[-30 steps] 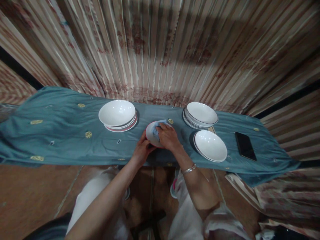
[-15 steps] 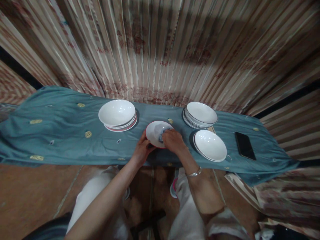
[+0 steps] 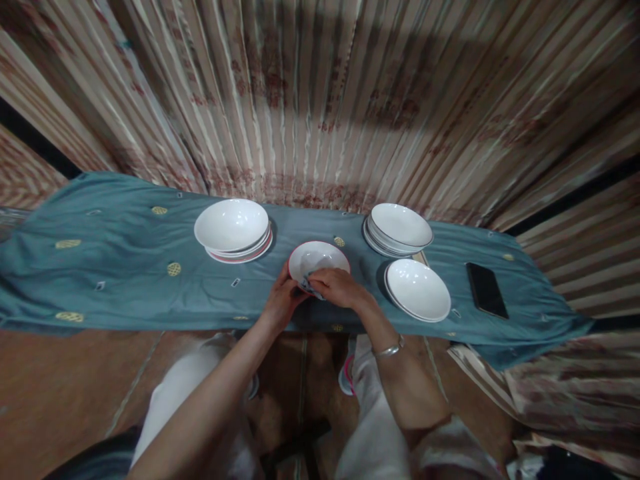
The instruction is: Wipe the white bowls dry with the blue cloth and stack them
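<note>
Wiping this red-rimmed white bowl (image 3: 320,255), between the left stack (image 3: 232,227) and the right stacks (image 3: 399,225): my left hand (image 3: 283,296) grips its left rim, my right hand (image 3: 341,287) pinches the cloth (image 3: 307,283) at its near side. Looks mid-wipe; which stacked ones are done, I can't tell.

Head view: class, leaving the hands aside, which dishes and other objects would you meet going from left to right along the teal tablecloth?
Stack topped by a white bowl, red-rimmed bowl, nearer pair of white bowls, black smartphone. The farther dish stack is omitted: its span overlaps that pair's.
</note>
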`<state>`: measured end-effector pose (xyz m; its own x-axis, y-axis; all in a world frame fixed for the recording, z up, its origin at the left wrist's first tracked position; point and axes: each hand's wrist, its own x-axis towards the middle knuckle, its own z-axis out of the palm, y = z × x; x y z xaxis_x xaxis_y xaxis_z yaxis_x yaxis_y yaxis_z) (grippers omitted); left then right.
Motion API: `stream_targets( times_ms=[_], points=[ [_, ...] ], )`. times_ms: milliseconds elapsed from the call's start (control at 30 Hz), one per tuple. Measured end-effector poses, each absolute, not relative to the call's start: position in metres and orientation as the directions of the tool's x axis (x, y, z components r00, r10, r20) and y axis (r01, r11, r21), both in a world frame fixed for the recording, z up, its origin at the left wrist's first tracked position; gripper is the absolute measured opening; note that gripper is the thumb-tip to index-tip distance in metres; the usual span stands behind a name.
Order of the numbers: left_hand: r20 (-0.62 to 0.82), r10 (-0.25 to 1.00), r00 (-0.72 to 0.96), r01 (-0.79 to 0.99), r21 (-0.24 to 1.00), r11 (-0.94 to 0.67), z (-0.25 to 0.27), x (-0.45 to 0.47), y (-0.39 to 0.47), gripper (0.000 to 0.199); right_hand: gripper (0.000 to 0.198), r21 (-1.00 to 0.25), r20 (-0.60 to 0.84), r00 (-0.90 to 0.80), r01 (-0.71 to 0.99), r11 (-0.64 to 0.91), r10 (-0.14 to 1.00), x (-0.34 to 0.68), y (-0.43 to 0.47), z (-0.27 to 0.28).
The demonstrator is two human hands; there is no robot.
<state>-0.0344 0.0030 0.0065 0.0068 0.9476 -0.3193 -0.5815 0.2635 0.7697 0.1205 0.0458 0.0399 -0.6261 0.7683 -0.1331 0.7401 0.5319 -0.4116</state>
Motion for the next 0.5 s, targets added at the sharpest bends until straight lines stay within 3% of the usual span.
stream_targets(
  times_ms=[167, 500],
  points=[
    [-0.322, 0.947, 0.014, -0.589, 0.762, 0.268, 0.007, -0.034, 0.003, 0.049, 0.029, -0.491, -0.071, -0.665, 0.672, 0.554, 0.743, 0.114, 0.049, 0.033],
    [-0.322, 0.947, -0.002, -0.603, 0.755, 0.256, 0.007, -0.033, 0.003, 0.049, 0.045, -0.417, -0.085, -0.596, 0.749, 0.515, 0.798, 0.108, 0.053, 0.017]
  ],
)
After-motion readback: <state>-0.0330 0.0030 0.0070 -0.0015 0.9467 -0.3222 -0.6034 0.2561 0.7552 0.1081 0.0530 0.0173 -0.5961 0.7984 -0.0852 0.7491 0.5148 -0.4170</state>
